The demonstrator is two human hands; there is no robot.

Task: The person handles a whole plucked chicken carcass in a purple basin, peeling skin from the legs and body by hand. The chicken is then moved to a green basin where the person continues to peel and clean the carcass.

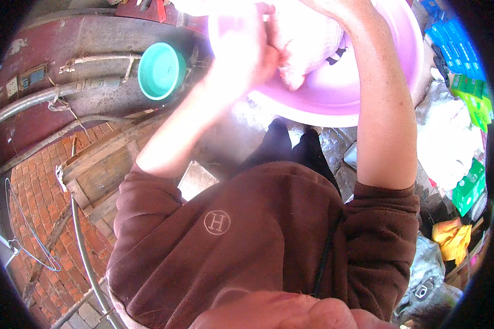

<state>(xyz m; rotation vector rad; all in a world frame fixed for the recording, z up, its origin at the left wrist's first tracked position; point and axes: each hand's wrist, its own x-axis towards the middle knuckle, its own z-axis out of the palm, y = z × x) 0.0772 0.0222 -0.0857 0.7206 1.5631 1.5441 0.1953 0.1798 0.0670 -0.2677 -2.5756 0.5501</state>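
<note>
A large pale purple plastic basin (313,117) stands before me at the top of the view. My left hand (251,49), washed out by glare, reaches over it with curled fingers against a white and pinkish bundle (298,61). The bundle looks like wet cloth with a waffle-like texture on its right side, and its pink tip hangs into the basin. A small black patch (336,56) shows beside the bundle. My right forearm (383,94) crosses the basin's right side. The right hand lies beyond the top edge, out of view.
A teal plastic bucket (160,72) is to the left, near pipes (57,95) and a wooden plank structure (107,168). To the right are blue boxes (455,45), a white sack (444,135), a green box (469,187) and a yellow bag (453,240).
</note>
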